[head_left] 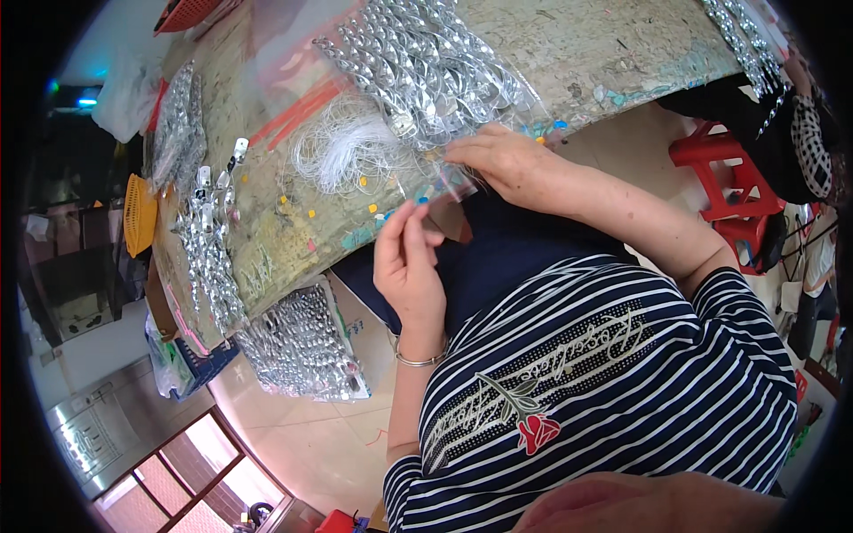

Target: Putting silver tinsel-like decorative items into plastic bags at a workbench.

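My left hand is holding its thumb and forefinger closed together at the tips, just off the near edge of the table; something fine may be lying between them, but from this distance I cannot tell. My right hand is curling its fingers together at the near end of the silver spirals, and its thumb is hiding from me, so I cannot tell what it is gripping. The spirals are lying on the far side of the hands, and the loose tangle of clear thread is sitting just left of their near end. More silver strands are hanging over the table's left edge. Working well here, I judge, is mostly a matter of pinching lightly with the fingertips, since thread this fine could be slipping or snagging. I would be steadying the spirals with the right fingers, pulling gently with the left, and steering clear of the tangle and the small yellow bits scattered nearby.
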### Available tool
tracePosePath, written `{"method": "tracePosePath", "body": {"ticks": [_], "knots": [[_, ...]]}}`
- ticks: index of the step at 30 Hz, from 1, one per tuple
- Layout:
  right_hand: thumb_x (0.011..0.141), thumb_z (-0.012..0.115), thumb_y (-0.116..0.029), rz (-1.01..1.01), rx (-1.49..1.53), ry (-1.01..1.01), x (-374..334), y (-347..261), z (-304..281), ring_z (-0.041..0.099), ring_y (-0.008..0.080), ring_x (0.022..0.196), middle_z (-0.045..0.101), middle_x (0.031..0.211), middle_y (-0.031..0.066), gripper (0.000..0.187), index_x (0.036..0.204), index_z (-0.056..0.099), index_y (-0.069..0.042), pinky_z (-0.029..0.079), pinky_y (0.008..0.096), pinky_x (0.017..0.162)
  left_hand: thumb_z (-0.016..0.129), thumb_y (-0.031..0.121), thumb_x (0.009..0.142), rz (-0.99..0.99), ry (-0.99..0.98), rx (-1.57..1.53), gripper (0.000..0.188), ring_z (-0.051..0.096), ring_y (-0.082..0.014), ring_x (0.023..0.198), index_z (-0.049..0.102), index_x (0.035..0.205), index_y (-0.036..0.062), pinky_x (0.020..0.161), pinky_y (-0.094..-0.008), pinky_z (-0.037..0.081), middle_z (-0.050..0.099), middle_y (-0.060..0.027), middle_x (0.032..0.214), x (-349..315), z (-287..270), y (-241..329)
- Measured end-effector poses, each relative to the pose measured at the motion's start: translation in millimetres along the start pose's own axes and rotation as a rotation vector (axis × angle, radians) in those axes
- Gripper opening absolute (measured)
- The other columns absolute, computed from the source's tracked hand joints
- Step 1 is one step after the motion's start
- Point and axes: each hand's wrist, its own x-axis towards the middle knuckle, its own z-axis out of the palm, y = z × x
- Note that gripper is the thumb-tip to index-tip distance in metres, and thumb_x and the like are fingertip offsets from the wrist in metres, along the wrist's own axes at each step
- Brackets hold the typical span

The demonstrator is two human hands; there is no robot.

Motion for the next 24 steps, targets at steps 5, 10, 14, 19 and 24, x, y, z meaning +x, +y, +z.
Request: {"method": "tracePosePath", "body": {"ticks": [5,10,14,19,24], "knots": [[0.084,0.056,-0.001,0.003,-0.068,0.016,-3,-1,-8,0.058,0.0353,0.099,0.063,0.119,0.0136,0.029,0.112,0.062,-0.001,0.048,0.0411,0.088,0.063,0.005,0.092,0.133,0.186,0.099,0.026,0.054,-0.0051,0.08,0.054,0.116,0.0005,0.066,-0.0185,0.044,0.06,-0.004,0.097,6,-12,-19],[0.087,0.058,-0.003,0.067,-0.107,0.003,-17,-6,-15,0.058,0.0331,0.103,0.059,0.122,0.0134,0.03,0.116,0.06,-0.003,0.048,0.0403,0.09,0.067,0.009,0.091,-0.123,0.029,0.073,0.026,0.056,-0.0071,0.081,0.052,0.11,-0.0003,0.073,-0.0197,0.047,0.058,-0.0044,0.094,11,-18,-23],[0.085,0.067,-0.019,0.345,-0.107,-0.087,-14,-21,-17,0.062,0.0307,0.091,0.059,0.104,0.013,0.028,0.107,0.06,-0.003,0.052,0.039,0.077,0.066,0.012,0.092,-0.201,-0.066,0.046,0.021,0.057,-0.008,0.077,0.055,0.105,-0.0005,0.071,-0.02,0.048,0.061,-0.0046,0.092,22,-15,-19],[0.082,0.07,-0.024,0.411,-0.2,-0.045,-2,-16,4,0.062,0.0312,0.085,0.058,0.1,0.0128,0.027,0.096,0.058,-0.004,0.051,0.0398,0.07,0.065,0.014,0.093,-0.264,-0.192,0.013,0.019,0.061,-0.0095,0.074,0.057,0.101,-0.0011,0.068,-0.0211,0.049,0.066,-0.0087,0.09,34,-17,-18],[0.081,0.067,-0.016,0.402,-0.239,-0.025,4,-4,14,0.062,0.0324,0.083,0.059,0.089,0.0133,0.015,0.084,0.059,-0.004,0.05,0.0406,0.069,0.06,0.02,0.097,-0.251,-0.275,0.029,0.018,0.063,-0.0076,0.069,0.061,0.091,0.0026,0.054,-0.018,0.04,0.069,-0.0061,0.085,47,-24,-22]]}}
